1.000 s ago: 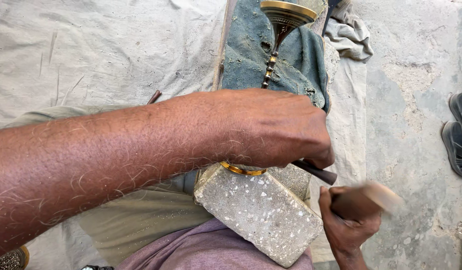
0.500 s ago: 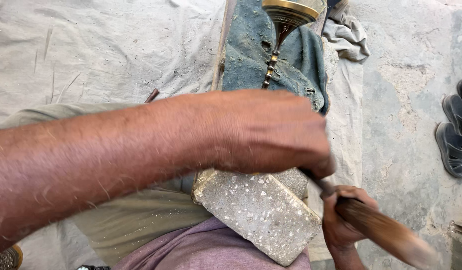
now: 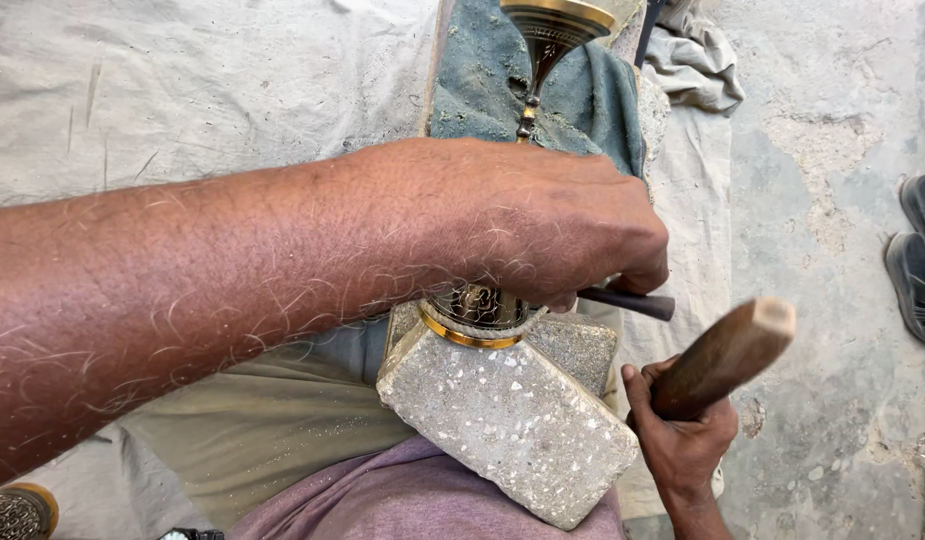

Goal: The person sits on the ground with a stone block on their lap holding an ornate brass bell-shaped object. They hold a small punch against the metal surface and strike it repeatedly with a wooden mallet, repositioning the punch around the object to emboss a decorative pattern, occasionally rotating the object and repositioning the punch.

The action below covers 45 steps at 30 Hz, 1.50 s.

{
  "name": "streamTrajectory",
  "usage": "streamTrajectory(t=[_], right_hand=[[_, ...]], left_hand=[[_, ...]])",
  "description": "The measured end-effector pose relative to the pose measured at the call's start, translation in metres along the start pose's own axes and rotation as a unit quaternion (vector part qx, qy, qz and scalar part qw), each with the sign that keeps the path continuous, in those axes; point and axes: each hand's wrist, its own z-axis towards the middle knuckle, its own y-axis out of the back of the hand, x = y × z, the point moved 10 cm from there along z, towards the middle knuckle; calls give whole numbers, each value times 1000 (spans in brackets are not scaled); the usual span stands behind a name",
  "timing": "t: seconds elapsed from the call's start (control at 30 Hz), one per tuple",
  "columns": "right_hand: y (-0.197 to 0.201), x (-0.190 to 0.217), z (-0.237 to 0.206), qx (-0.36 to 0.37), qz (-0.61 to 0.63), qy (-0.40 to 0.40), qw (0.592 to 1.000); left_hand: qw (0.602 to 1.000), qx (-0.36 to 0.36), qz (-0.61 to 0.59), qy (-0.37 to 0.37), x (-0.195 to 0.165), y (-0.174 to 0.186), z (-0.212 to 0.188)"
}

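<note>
My left hand (image 3: 542,225) reaches across the view and is closed around a dark metal chisel (image 3: 632,302), its tip against an engraved brass piece (image 3: 472,312) with a gold rim. That piece rests on a speckled stone block (image 3: 512,420) on my lap. At the lower right my right hand (image 3: 682,440) grips a wooden mallet handle (image 3: 722,358), raised beside the block. A brass goblet-shaped piece (image 3: 547,40) lies on a blue-grey cloth (image 3: 482,90) beyond my left hand.
A pale canvas sheet (image 3: 182,90) covers the ground on the left. Bare concrete floor (image 3: 832,200) is on the right with dark sandals (image 3: 917,250) at the edge. A crumpled grey rag (image 3: 692,60) lies top right. Another brass item (image 3: 12,510) shows bottom left.
The wooden mallet in my right hand swung down low to the right and has come back up beside the block. My left hand stays put on the chisel.
</note>
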Motion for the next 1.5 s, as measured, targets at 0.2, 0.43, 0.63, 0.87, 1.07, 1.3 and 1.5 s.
streamTrajectory(t=[0.2,0.43,0.63,0.87,1.07,1.3,1.5], right_hand=[[9,11,-13,-87,89,68,990],[16,24,-6,-116,78,62,988],[18,39,0,-45,155,60,985],[27,63,28,23,232,-9,972],[40,96,58,70,-4,4,998],[42,109,106,195,-296,-20,935],[37,150,132,183,-244,133,943]], left_hand=[[998,1,-8,-54,-14,6,-2],[999,9,-9,-52,-13,4,-4],[991,-96,-62,-63,-3,15,-17],[967,-232,-86,-66,10,21,-40],[952,-284,-115,0,16,24,-58],[915,-384,-121,-17,19,20,-82],[879,-448,-155,45,27,13,-97]])
